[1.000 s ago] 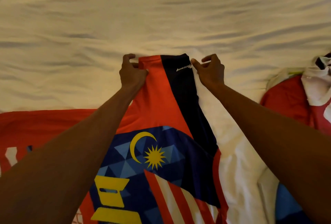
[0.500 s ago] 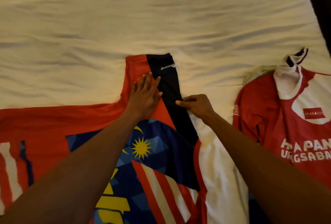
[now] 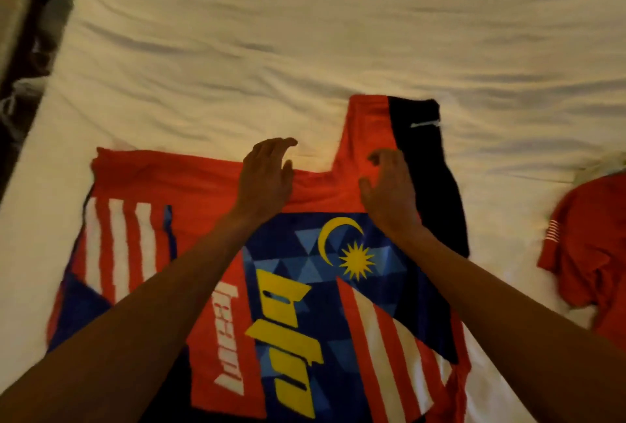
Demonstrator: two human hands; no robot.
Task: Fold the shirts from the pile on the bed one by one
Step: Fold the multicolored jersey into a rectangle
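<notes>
Cream bedsheet [image 3: 305,33] across the whole upper view, rumpled into long shallow creases running mostly side to side, grey in the shadowed folds, brighter toward the middle. Left edge of the sheet slanting from the top down to the left border. Beyond that edge, a dark gap [image 3: 23,60], too dim to make out in detail. In the top left corner, a pale beige strip [image 3: 12,6], upright, kind not clear. Lower in the gap, something whitish and tangled [image 3: 13,107], blurred, just beside the sheet's edge. Warm, yellowish light over everything.
</notes>
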